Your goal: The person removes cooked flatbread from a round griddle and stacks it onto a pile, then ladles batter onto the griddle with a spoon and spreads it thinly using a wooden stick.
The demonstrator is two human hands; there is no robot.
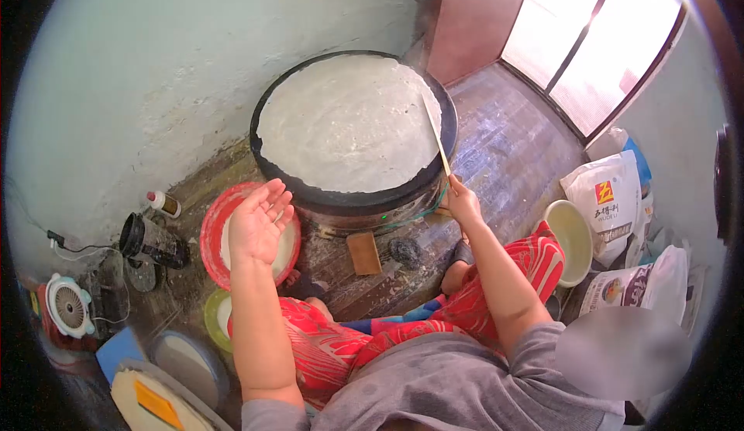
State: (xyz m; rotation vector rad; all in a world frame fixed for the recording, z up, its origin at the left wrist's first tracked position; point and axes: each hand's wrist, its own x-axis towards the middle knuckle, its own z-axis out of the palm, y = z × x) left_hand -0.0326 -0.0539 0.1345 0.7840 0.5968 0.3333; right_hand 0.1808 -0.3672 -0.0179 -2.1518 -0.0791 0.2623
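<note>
A wide sheet of pale pancake (349,121) covers most of a large round black griddle (333,198). My right hand (465,205) is closed around the handle of a long, thin spatula (435,133). Its blade reaches over the right edge of the pancake; whether it is underneath or on top I cannot tell. My left hand (260,222) is raised palm up with fingers spread, holding nothing. Below it stands a red basin (208,233) of white batter, partly hidden by the hand and forearm.
On the floor before the griddle lie a brown block (364,254) and a dark scrubber (404,252). A green bowl (215,322), a black pitcher (151,241) and a small fan (68,305) are leftward. Rightward stand a pale basin (571,241) and a flour sack (608,199).
</note>
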